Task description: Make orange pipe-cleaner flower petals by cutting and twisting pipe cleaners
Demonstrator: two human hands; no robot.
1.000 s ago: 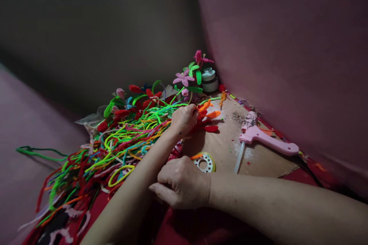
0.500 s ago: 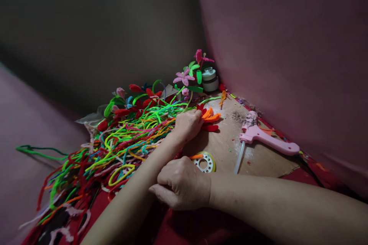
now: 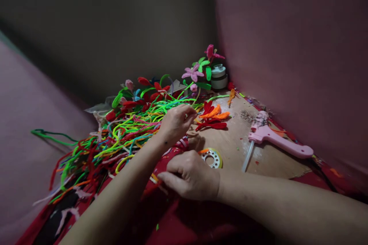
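My left hand [image 3: 175,121] has drawn back toward nine o'clock, leaving the orange petals [image 3: 213,113] lying free; it and my right hand [image 3: 193,174] curl, contents unclear

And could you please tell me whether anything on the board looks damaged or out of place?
The pink glue gun looks fouled: dark, stringy residue covers one end, and a similar clump lies nearby on the board.
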